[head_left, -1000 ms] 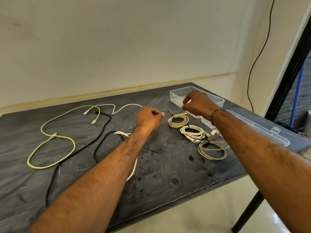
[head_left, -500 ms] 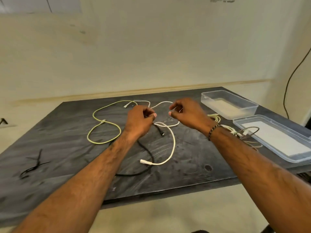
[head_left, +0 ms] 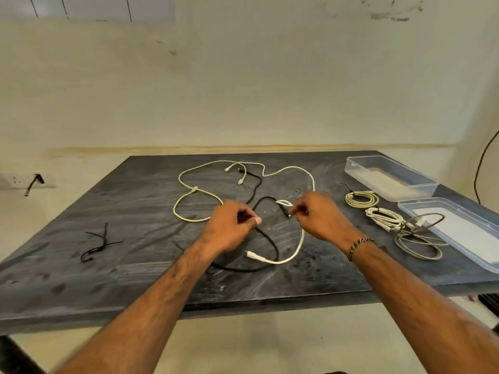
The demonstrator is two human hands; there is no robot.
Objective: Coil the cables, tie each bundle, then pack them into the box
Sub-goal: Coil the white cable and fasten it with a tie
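Note:
On the dark table [head_left: 135, 211] lie three loose cables: a yellow-green one [head_left: 189, 190] at the back, a black one [head_left: 275, 252] and a white one [head_left: 286, 260] crossing in the middle. My left hand [head_left: 229, 228] hovers with curled fingers, thumb against forefinger, where the black cable passes, and seems to grip it. My right hand [head_left: 321, 217] pinches the white cable near a small white fold. To the right lie three tied coils: a cream coil [head_left: 360, 199], a white coil [head_left: 383, 215] and a grey coil [head_left: 418, 242]. The clear box [head_left: 353, 168] stands at the back right.
The box's clear lid [head_left: 459, 233] lies flat at the right edge, beside the grey coil. Several black ties [head_left: 100, 244] lie at the left of the table. A wall socket [head_left: 27, 182] is at the left, and a black cord [head_left: 483, 163] hangs on the right wall.
Both hands left the tied coils on the right and moved to the loose black and white cables in the middle. My view turned left, bringing the black ties into sight.

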